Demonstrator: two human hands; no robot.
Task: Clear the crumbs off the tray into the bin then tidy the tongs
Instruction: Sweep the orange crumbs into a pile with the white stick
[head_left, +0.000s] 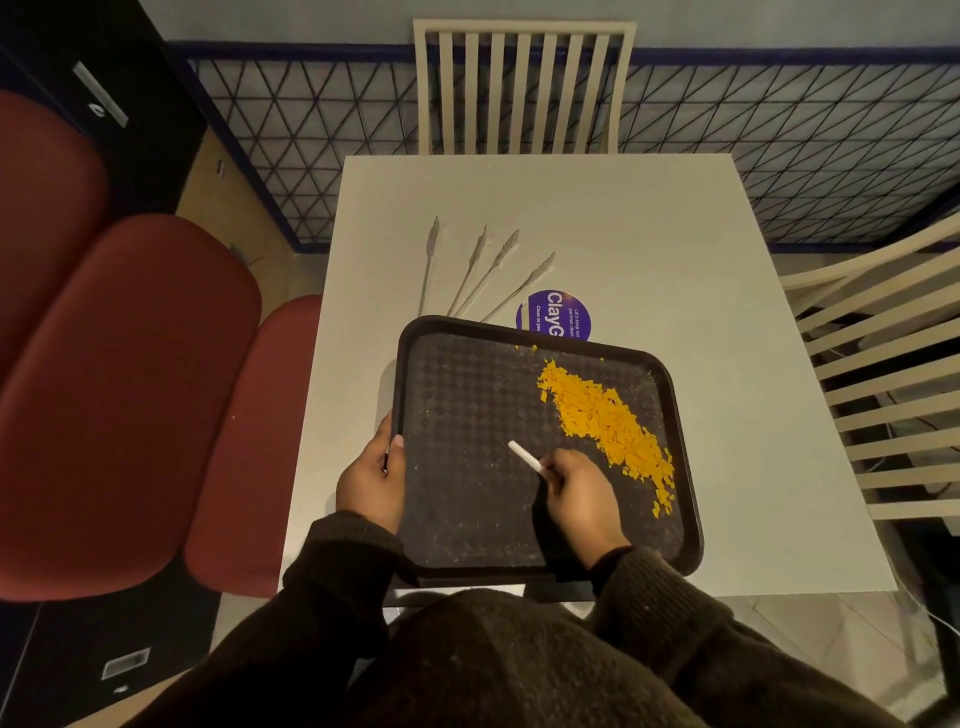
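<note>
A dark textured tray (467, 395) lies on the white table (649, 249), its near edge at the table's front. Orange crumbs (602, 415) are heaped in a diagonal band on the tray's right half. My left hand (371, 478) grips the tray's left rim, thumb on top. My right hand (582, 493) rests over the tray's middle, pinching a small white stick-like scraper (524, 456) that points up-left, just left of the crumbs. Two metal tongs (485, 273) lie on the table beyond the tray, their handle ends hidden behind its far rim.
A round purple sticker (561, 312) sits on the table behind the tray. Pale slatted chairs stand at the far side (524, 88) and at the right (883, 374). Red padded seats (119, 395) fill the left. No bin is in view.
</note>
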